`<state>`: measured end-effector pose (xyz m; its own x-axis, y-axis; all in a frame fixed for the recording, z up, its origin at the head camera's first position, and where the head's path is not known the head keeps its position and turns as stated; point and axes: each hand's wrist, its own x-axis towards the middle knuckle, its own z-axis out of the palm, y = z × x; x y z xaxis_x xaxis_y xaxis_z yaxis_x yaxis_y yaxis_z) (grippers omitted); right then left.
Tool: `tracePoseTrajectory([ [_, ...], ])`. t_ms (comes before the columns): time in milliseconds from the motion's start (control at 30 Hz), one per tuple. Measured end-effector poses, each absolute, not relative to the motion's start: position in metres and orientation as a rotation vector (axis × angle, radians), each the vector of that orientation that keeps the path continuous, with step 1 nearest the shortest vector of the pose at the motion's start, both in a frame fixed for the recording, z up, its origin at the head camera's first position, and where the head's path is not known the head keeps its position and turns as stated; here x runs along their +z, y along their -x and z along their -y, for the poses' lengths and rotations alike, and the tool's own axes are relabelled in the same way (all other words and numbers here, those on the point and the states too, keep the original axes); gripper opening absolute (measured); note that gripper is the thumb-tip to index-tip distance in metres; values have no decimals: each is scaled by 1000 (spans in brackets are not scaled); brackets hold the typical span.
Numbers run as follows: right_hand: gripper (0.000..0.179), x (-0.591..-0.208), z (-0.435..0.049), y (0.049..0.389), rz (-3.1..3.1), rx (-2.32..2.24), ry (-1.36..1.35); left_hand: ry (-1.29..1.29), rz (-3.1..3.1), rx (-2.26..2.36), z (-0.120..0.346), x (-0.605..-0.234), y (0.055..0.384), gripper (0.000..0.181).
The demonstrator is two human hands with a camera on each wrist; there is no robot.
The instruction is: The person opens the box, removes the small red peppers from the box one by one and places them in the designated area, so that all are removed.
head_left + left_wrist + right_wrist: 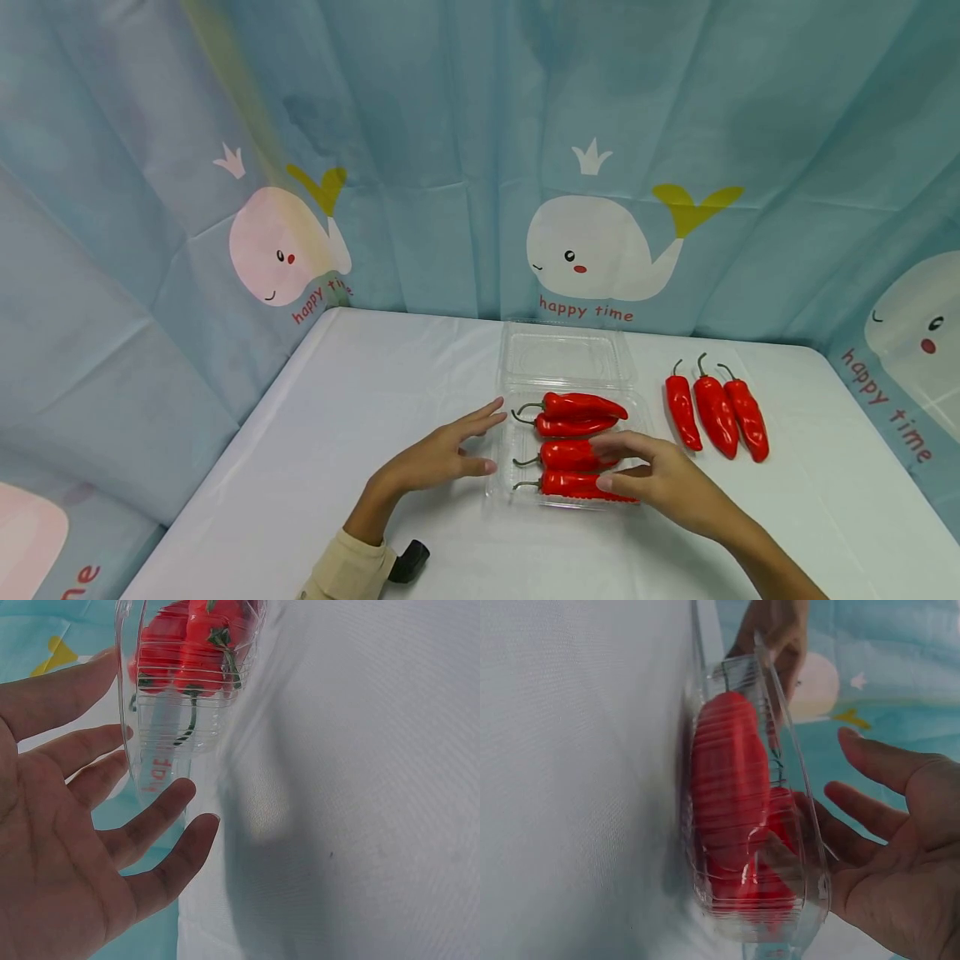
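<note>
A clear plastic clamshell box (pixel 492 492) lies with its lid folded back, and several red chili peppers (pixel 577 456) lie side by side in it, stems to the left. My left hand (pixel 444 454) is at the box's left edge, fingers spread, fingertips right at the rim in the left wrist view. Over the box's right side reaches my right hand (pixel 667 483), thumb apart from the fingers. In the right wrist view, some of its fingers dip inside the box by the peppers' tips (pixel 769 889), partly hidden behind the clear wall.
To the right of the box, three more red chili peppers (pixel 715 415) lie on the white tablecloth (pixel 360 375), stems pointing away. The see-through lid (pixel 566 354) lies flat behind the box. A blue curtain (pixel 420 167) with whale prints hangs behind the table.
</note>
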<state>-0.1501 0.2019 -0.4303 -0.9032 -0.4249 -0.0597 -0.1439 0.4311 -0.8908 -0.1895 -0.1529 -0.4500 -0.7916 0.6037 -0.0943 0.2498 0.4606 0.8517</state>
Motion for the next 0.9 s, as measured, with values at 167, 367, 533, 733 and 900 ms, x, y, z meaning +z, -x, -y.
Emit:
tracePoseTrajectory([
  [167, 56, -432, -196, 151, -2381, -1424, 511, -711, -2337, 1262, 153, -450, 189, 75],
  [367, 49, -435, -192, 153, -2384, -1372, 549, -709, -2333, 1264, 152, -449, 189, 74],
  [533, 49, -436, -189, 155, -2393, -1334, 561, -703, -2329, 1267, 152, -448, 188, 74],
  [733, 48, -439, -186, 157, -2412, -1303, 545, -700, -2334, 1261, 151, -449, 188, 74],
  [900, 45, -439, -184, 158, -2457, -1258, 563, -703, -2330, 1269, 152, -449, 188, 74],
])
